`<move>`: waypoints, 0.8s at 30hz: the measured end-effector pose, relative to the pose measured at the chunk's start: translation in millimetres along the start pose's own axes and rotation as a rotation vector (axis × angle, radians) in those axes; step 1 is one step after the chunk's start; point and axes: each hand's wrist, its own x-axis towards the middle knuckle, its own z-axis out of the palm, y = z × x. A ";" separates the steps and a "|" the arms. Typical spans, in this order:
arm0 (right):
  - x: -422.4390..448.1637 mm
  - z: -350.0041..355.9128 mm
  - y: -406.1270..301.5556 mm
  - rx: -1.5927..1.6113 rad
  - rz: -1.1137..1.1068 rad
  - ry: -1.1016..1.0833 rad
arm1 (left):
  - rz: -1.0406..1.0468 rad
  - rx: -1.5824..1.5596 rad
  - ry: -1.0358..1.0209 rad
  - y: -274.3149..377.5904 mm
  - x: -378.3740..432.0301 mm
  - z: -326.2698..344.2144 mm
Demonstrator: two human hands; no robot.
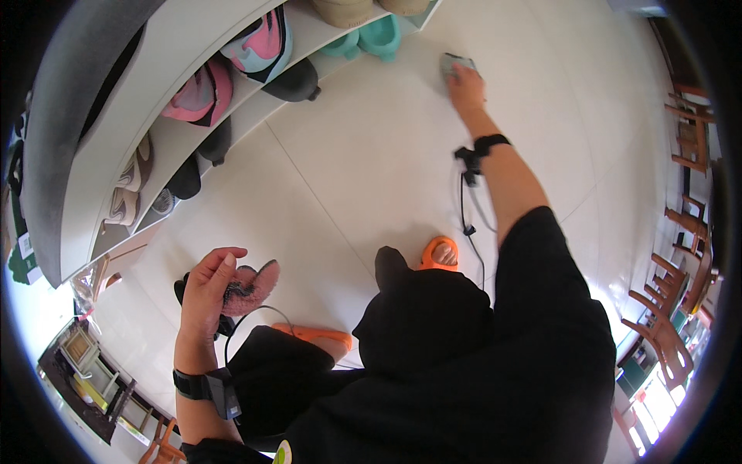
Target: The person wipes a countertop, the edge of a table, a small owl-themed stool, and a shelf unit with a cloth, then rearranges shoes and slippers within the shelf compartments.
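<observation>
My left hand (210, 290) is at the lower left, above the floor, with a fuzzy pink and dark-grey cloth (255, 290) gripped in it. The cloth's loose end sticks out to the right of my thumb; its other part is hidden by the hand. Far ahead, at the upper right, my right hand (467, 87) reaches out at the end of a stretched arm. Its fingers hold a small grey cloth-like pad (455, 60) low over the pale tiled floor (348, 151); blur hides whether the pad touches the tiles.
A white shoe rack (243, 98) runs along the left. It holds pink-and-blue shoes (261, 46), dark shoes (295, 81) and turquoise clogs (379, 36). A cable (475, 249) hangs from my right wrist strap (484, 148). Orange slippers (439, 250) are on my feet. Wooden chairs (666, 330) stand right.
</observation>
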 end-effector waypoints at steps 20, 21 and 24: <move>-16.8 -9.6 -106.4 -0.008 0.255 -0.324 | 0.118 0.114 0.148 -5.2 -22.9 -30.4; -22.7 -2.7 -111.9 -0.004 0.248 -0.332 | 0.140 0.085 0.158 -9.5 -21.4 -38.1; -44.1 11.2 -144.9 -0.044 0.095 -0.274 | 0.174 -0.039 0.251 -10.3 -26.5 -60.1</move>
